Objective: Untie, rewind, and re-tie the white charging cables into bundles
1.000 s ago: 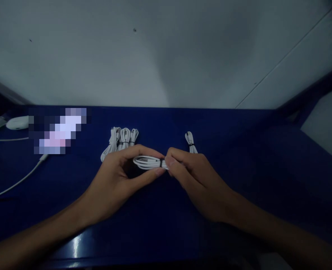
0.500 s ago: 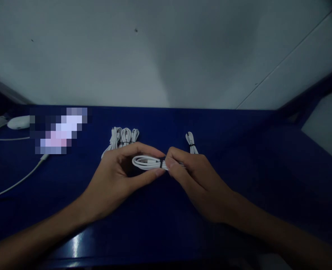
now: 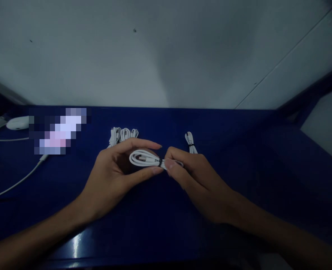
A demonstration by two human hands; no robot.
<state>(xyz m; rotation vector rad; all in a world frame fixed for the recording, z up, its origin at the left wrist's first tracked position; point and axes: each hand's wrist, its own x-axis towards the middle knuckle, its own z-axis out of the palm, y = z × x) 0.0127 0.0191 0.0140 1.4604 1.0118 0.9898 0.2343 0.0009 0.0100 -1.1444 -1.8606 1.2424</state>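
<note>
A coiled white USB cable is held above the table, bound at its middle by a black tie. My right hand pinches the bundle just right of the tie, between thumb and forefinger. A metal USB plug shows inside the left loop. Around that loop curves my left hand, forefinger and thumb apart, with the forefinger clear of the cable. The thumb lies close under the bundle; whether it touches, I cannot tell.
Several coiled white cables lie behind my left hand, partly covered by it. Another tied cable rests behind my right hand. At left on the blue table are a pixelated glowing device, a plugged-in white cord and a white rounded object.
My left forefinger has lifted away from the tie, and the gap between it and the thumb is wider. The cable's left loop has tilted up slightly, showing more of the plug.
</note>
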